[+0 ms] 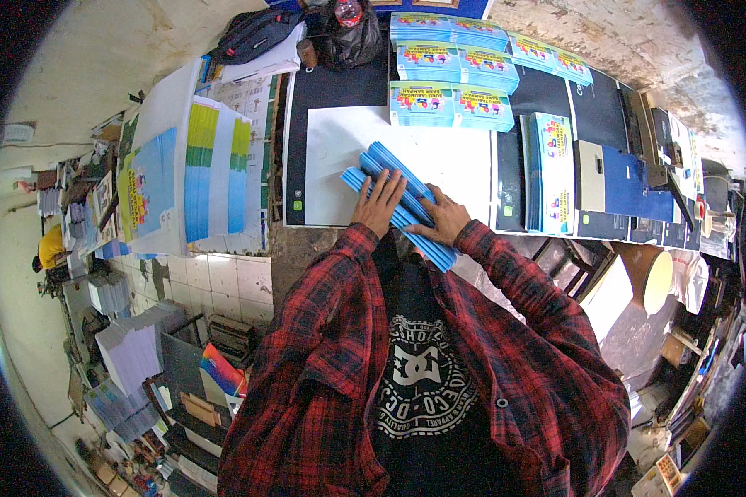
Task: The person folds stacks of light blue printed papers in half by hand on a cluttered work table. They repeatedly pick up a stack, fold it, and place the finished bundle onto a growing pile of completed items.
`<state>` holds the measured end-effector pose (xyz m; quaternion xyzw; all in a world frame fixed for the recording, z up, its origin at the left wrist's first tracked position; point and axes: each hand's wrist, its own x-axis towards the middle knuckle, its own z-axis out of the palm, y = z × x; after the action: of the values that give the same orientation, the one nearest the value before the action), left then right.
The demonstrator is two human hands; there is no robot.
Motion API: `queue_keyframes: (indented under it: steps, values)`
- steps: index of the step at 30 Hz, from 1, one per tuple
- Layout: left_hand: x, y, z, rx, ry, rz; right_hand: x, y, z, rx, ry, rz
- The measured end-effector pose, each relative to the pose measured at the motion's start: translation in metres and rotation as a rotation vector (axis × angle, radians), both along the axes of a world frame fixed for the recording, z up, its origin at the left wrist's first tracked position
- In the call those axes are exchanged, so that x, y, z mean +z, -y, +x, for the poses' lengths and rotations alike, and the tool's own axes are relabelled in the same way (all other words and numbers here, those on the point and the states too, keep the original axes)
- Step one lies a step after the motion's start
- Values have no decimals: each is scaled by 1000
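Note:
Several thin blue booklets [376, 162] are bunched together with their folded edges upward, lying slantwise over the front edge of the table. My left hand [380, 201] is closed over the near left side of the bunch, fingers pointing away from me. On the right, my right hand [442, 217] grips the same booklets from the side, its thumb reaching across them. The undersides of both hands are hidden. Beneath the bunch's far end lies a large white sheet [340, 137] on the dark tabletop. Stacks of printed booklets [423, 101] stand just beyond the sheet.
Another booklet stack [555, 170] stands right of the sheet, near a blue folder-like panel [634, 184]. Printed green, white and blue sheets [199, 178] cover the left table. At the back are a waist bag [257, 39] and a black plastic bag [352, 41]. A person in yellow [52, 247] is far left.

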<state>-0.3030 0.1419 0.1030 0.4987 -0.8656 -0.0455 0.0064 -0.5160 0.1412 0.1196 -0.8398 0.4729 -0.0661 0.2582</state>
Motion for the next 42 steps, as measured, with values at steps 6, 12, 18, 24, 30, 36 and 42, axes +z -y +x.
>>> queue_keyframes:
  steps: [6, 12, 18, 24, 30, 36, 42]
  values:
    - [-1, 0, -1, 1, 4, -1, 3, 0, -1, -1, -1, 6]
    - [-3, 0, 0, -1, -47, -24, -14, 0, -2, -7, 48, -39]
    - [-12, 4, -2, 2, -87, -16, -6, -5, 17, -217, 36, 124]
    - [-18, 0, -1, 8, -134, -44, -8, 4, 7, -366, 7, 18]
    - [-15, 1, 3, -58, -48, 107, 5, 4, -26, -482, -56, -158]
    - [-32, 5, 19, -153, -85, -163, -2, 28, -71, -575, -4, 41]
    - [3, -4, 42, 196, -263, 86, 55, 44, -247, -858, 602, 324]
